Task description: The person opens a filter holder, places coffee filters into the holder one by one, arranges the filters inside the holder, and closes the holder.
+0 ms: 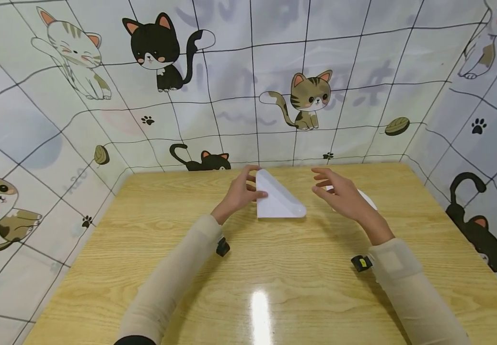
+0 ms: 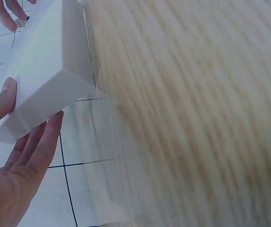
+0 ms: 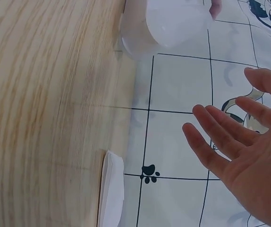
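Nearest the person, two pale sleeves (image 1: 418,292) run forward over the wood-grain table (image 1: 300,287), one behind each hand. A small black device (image 1: 223,247) sits just behind the left hand, and a second black device (image 1: 362,263) just behind the right; their position suggests they are kept back so that the fingers have free play.

The left hand (image 1: 240,192) is grasping a white triangular piece (image 1: 277,200), which lies immediately to its right. Its thumb presses the face turned towards the person, while the other fingers bear on the outer side. The piece appears to stand on its lower edge with its sloping side towards the right hand. The grip at one side probably serves to steady it upright and leave most of the face uncovered; firm contact with the table along the whole lower edge cannot be confirmed.

The right hand (image 1: 344,194) is released, holding nothing, its fingers loosely bent and spread, well apart from the triangular piece to its left. Below it, partly hidden from the head view, a second white piece (image 3: 112,191) lies low on the table, apparently set aside to give the grasped piece room. The fingers are not seen touching it.

Beyond both hands rises a wall covering (image 1: 235,120) with grid lines and cartoon cats
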